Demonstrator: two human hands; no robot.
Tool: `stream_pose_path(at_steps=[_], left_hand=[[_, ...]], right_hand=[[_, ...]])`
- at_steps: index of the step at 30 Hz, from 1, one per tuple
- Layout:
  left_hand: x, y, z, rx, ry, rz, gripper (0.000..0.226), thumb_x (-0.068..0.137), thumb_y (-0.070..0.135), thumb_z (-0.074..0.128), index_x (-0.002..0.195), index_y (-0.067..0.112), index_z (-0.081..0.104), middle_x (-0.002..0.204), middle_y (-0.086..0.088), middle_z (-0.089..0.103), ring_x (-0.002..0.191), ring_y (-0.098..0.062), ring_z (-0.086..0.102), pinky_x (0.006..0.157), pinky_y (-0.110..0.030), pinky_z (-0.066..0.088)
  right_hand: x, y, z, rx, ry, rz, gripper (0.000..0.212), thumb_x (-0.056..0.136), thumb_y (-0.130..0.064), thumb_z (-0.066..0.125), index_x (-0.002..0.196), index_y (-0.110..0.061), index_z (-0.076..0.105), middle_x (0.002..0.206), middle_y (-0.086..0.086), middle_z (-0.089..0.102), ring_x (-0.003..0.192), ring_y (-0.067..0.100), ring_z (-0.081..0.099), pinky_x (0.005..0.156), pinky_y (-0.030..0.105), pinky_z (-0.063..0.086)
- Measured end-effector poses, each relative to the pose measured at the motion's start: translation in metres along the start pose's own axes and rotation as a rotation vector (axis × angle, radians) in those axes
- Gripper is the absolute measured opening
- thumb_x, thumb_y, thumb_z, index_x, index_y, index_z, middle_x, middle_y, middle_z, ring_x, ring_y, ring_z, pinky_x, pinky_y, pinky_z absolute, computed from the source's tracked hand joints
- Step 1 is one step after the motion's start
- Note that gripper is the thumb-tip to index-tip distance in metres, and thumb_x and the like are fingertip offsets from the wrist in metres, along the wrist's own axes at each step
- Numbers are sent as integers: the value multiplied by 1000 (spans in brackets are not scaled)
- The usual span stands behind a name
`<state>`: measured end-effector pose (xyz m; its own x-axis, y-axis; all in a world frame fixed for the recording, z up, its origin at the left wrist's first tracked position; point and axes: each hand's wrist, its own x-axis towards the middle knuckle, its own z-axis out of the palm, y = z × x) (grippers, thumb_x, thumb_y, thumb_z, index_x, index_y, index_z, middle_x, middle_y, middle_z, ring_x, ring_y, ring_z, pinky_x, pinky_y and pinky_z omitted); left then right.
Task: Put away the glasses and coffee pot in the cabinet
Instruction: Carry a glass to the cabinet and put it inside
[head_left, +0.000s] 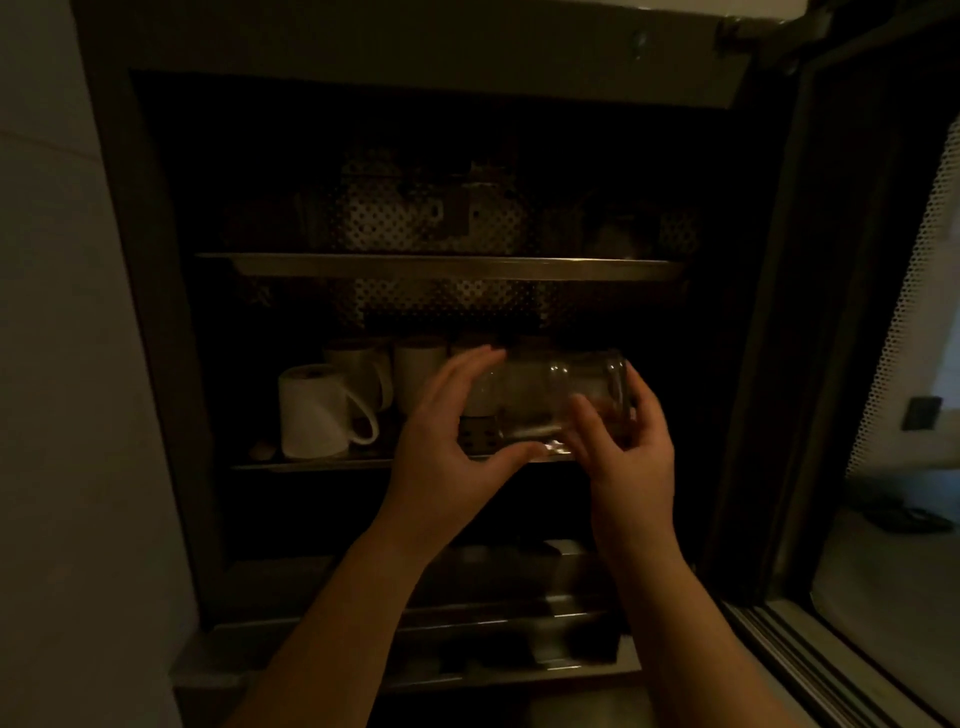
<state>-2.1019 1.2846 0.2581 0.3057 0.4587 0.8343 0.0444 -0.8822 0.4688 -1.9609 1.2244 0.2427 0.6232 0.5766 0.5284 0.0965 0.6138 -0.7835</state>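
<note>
My right hand (626, 441) and left hand (452, 441) cup the glass (550, 400) at the lower shelf (311, 462). Next: set it beside the white mugs (317, 410), then release.

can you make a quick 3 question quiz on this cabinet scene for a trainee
1. True or false: both hands are at the clear glass.
2. The white mugs stand where, relative to the glass? A) left B) right C) on the shelf above
3. Is the cabinet door open or closed?

Key:
1. True: the left hand and the right hand hold it between them at the middle shelf.
2. A
3. Open, swung out to the right.
</note>
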Motion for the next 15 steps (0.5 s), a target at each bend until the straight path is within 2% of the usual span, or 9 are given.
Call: stream_pose_path(at_steps=[2, 4, 7, 9, 11, 15], left_hand=[[8, -5, 7, 175, -51, 58, 71, 73, 37, 77, 137, 29, 47, 141, 16, 41, 134, 0, 34, 108, -11, 25], [16, -13, 17, 265, -102, 66, 74, 77, 27, 78, 142, 27, 43, 145, 11, 40, 136, -4, 31, 111, -19, 24], [24, -23, 31, 291, -81, 11, 77, 77, 13, 74, 145, 25, 39, 147, 3, 41, 136, -11, 34, 113, -34, 33], [27, -31, 38, 266, -32, -25, 77, 75, 10, 73, 144, 24, 42, 142, 2, 45, 132, -14, 40, 109, -38, 40], [28, -39, 44, 253, -2, -41, 74, 74, 14, 73, 142, 25, 44, 137, 3, 49, 126, -15, 47, 103, -43, 45], [30, -52, 51, 249, 16, -141, 69, 74, 23, 74, 137, 31, 46, 130, 9, 54, 116, -16, 54, 94, -43, 50]], right_hand=[[8, 5, 1, -98, -24, -100, 70, 76, -31, 74, 138, -37, 41, 131, -1, 55, 113, 11, 61, 91, 37, 54], [16, 10, 5, -191, -53, -184, 72, 76, -28, 75, 137, -41, 40, 133, -5, 50, 116, 8, 57, 91, 30, 54], [26, 17, 8, -237, -53, -252, 70, 77, -9, 76, 135, -33, 46, 129, -4, 49, 114, 2, 56, 87, 18, 52], [32, 22, 8, -297, -45, -275, 67, 75, -6, 77, 132, -29, 49, 127, -3, 52, 112, 1, 56, 86, 15, 51], [38, 29, 6, -362, -49, -279, 66, 74, -9, 79, 130, -27, 50, 126, -3, 54, 112, 1, 56, 87, 17, 51], [49, 40, 5, -513, -74, -289, 62, 75, -18, 78, 129, -29, 51, 123, -9, 55, 112, 4, 56, 91, 33, 54]])
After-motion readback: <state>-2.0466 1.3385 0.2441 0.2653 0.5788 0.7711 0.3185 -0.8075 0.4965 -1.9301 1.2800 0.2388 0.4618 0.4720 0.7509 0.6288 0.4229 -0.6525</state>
